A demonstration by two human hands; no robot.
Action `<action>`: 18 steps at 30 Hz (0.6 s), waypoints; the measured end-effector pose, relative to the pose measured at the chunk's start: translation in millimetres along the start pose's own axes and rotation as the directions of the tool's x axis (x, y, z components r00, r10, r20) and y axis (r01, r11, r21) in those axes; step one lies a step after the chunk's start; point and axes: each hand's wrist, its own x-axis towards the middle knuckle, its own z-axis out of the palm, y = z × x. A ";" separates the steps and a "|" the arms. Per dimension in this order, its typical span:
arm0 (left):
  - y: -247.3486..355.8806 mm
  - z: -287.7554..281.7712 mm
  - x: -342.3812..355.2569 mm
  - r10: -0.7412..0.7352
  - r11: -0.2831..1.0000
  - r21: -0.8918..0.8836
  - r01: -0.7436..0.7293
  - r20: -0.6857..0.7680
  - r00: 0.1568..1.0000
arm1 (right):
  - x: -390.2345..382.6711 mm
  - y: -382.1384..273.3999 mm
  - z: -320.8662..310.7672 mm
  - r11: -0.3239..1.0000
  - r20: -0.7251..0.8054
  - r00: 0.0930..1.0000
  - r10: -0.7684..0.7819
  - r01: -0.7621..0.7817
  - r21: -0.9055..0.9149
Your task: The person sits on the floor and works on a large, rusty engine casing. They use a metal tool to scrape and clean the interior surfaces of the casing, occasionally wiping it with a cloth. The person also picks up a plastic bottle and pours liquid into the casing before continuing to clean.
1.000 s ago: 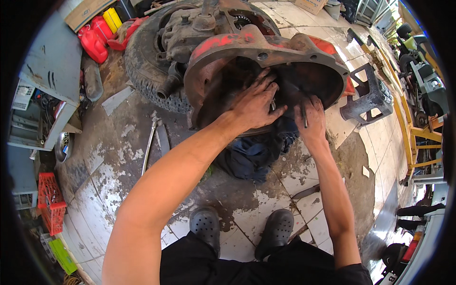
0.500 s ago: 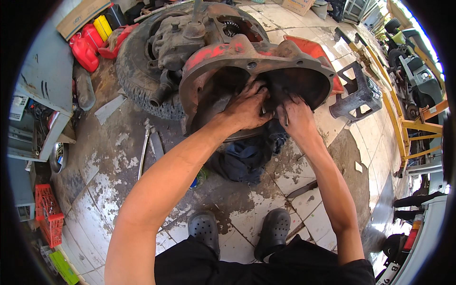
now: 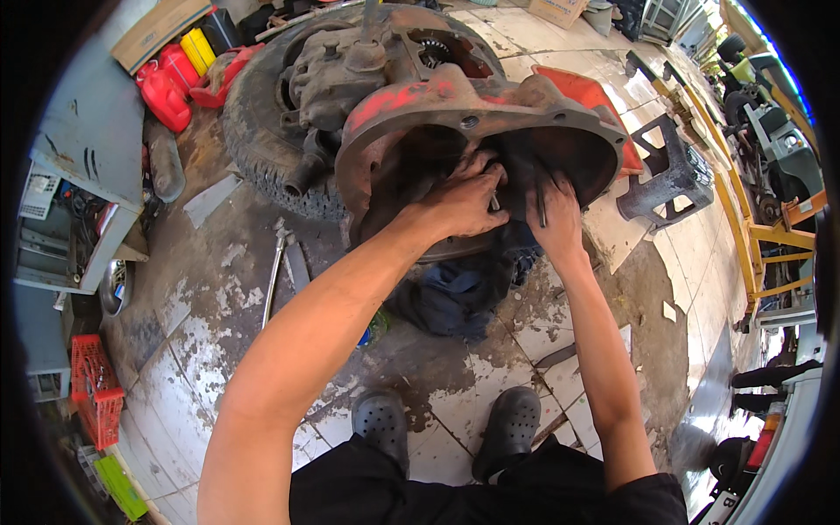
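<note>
A large, greasy gearbox housing [image 3: 385,107] with worn red paint lies across a tyre [image 3: 262,162], its wide bell mouth facing me. Inside the mouth's lower part, my left hand [image 3: 462,203] is closed with fingers curled; a short shiny metal bit shows by its thumb, the rest hidden. Just to its right, my right hand [image 3: 558,219] pinches a thin dark metal rod [image 3: 542,211], its fingertips lost in the shadow of the housing. A crumpled dark blue rag [image 3: 459,293] lies on the floor below both hands.
A long-handled wrench [image 3: 273,278] and a flat strip lie at left. A red tray [image 3: 577,87] sits behind the housing, a black stand [image 3: 667,171] and yellow frame [image 3: 739,210] to the right. Red jerrycans [image 3: 166,96], a grey cabinet [image 3: 92,131] and a red crate [image 3: 94,385] line the left.
The whole view has shifted slightly, moving the scene a little right. Both hands stay inside the housing mouth; the right hand's rod stands more upright.
</note>
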 end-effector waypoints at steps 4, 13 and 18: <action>-4.2 -0.1 -2.4 -0.023 1.000 -0.017 0.023 0.014 1.000 | -16.8 -5.3 3.2 0.992 -0.066 0.997 -0.045 0.052 0.115; -6.0 2.9 0.2 0.017 1.000 -0.017 -0.017 -0.015 1.000 | -11.1 -5.1 -3.9 0.946 -0.213 0.955 0.205 -0.137 0.295; -2.0 5.0 1.2 0.000 1.000 -0.012 0.000 -0.014 1.000 | -20.4 -15.4 26.8 0.986 -0.256 0.966 0.023 -0.065 -0.156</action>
